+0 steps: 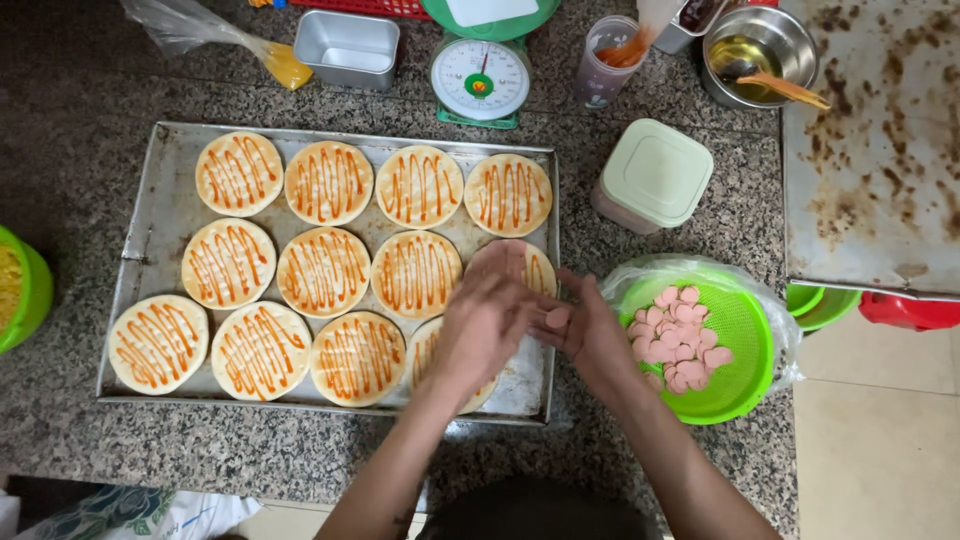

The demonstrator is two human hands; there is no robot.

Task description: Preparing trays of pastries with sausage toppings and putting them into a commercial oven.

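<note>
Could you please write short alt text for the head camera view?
Two bare hands, left hand and right hand, meet over a metal baking tray of round flat doughs striped with orange sauce; the right holds pink sausage slices. A green plastic colander of sliced pink sausage sits beside them.

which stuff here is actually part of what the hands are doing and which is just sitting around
In use:
left hand
right hand, holding a sausage slice
green bowl of sausage slices
metal tray of sauced dough rounds

Lying about:
kitchen scale
lidded tub
small metal tin
steel bowl
</note>
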